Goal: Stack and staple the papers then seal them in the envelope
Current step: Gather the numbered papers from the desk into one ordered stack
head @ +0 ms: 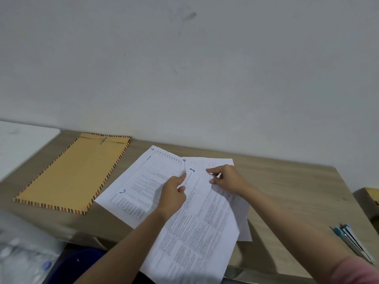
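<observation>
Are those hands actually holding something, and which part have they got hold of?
Yes: both hands hold the sheet marked 1 near its top edge, the left hand at its left side, the right hand further right.

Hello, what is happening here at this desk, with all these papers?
A person is sorting printed papers on a wooden desk. The left hand and the right hand both hold the top sheet, marked 1, above other numbered sheets that lie fanned out, not yet stacked. The envelope lies untouched to the left, and the stapler rests at the desk's right edge.
</observation>
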`<state>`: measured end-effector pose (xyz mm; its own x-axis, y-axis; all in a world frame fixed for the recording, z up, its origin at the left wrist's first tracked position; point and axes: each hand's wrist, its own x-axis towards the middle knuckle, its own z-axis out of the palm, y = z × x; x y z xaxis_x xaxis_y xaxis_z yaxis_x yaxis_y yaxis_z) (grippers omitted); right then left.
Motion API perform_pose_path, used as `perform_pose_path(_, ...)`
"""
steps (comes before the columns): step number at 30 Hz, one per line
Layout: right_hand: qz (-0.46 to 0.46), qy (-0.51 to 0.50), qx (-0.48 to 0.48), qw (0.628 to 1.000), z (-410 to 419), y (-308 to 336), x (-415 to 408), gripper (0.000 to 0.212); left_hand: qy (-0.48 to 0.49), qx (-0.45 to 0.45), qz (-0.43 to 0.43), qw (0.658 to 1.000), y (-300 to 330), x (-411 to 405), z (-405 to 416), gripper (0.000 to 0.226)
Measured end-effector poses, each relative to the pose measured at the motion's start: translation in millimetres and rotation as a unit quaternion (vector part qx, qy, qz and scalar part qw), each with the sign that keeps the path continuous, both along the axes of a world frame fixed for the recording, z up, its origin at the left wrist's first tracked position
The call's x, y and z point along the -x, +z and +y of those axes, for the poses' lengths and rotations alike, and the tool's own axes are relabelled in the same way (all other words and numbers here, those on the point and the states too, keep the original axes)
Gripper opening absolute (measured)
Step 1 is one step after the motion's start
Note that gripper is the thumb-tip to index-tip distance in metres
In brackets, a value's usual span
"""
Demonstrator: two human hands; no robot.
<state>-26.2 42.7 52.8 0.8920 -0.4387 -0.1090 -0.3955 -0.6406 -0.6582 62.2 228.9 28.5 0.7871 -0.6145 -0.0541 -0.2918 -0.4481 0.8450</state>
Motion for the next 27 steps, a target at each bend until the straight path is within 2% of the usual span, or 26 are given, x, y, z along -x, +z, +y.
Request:
perform_pose_path(3,0.018,0.033,0.017,0.999,-6.5,-8.1,-25.2,0.045,0.019,-0.04,-0.01,0.999,-12.1,-3.2,4.3,0.054)
perform_pose_path(6,0.03,0.05,0.084,0.995,-15.3,-20.6,-57.4,0.049,0.06,-0.056,-0.047,0.995,-24.1,-5.1,14.3,0.047)
perform_pose_path(8,0.078,0.072,0.147,0.983,-18.4,-28.5,-72.6,0.058,0.066,-0.057,-0.081,0.993,-33.8,-6.8,20.7,0.044)
perform_pose_path(10,0.125,0.096,0.186,0.97,-21.6,-37.4,-80.3,0.066,0.068,-0.075,-0.072,0.992,-35.3,-7.0,25.0,0.045)
perform_pose_path(13,0.153,0.096,0.193,0.964,-28.0,-45.9,-80.9,0.07,0.07,-0.087,-0.06,0.992,-33.3,-5.3,28.0,0.047)
perform_pose_path(20,0.148,0.092,0.155,0.973,-40.1,-42.3,-68.1,0.092,0.072,-0.1,-0.041,0.992,-34.9,-0.8,33.2,0.049)
perform_pose_path(22,0.127,0.081,0.181,0.972,-38.6,-43.8,-60.2,0.086,0.072,-0.096,-0.042,0.992,-36.4,0.5,33.8,0.05)
perform_pose_path(24,0.075,0.073,0.209,0.972,-37.1,-46.4,-51.8,0.066,0.074,-0.086,-0.052,0.992,-37.0,1.4,32.6,0.05)
perform_pose_path(25,0.04,0.07,0.2,0.977,-37.3,-47.6,-48.1,0.056,0.076,-0.08,-0.061,0.992,-36.5,2.0,31.0,0.049)
perform_pose_path(27,-0.018,0.068,0.138,0.988,-38.1,-48.8,-40.9,0.049,0.079,-0.063,-0.09,0.991,-34.7,3.8,26.4,0.047)
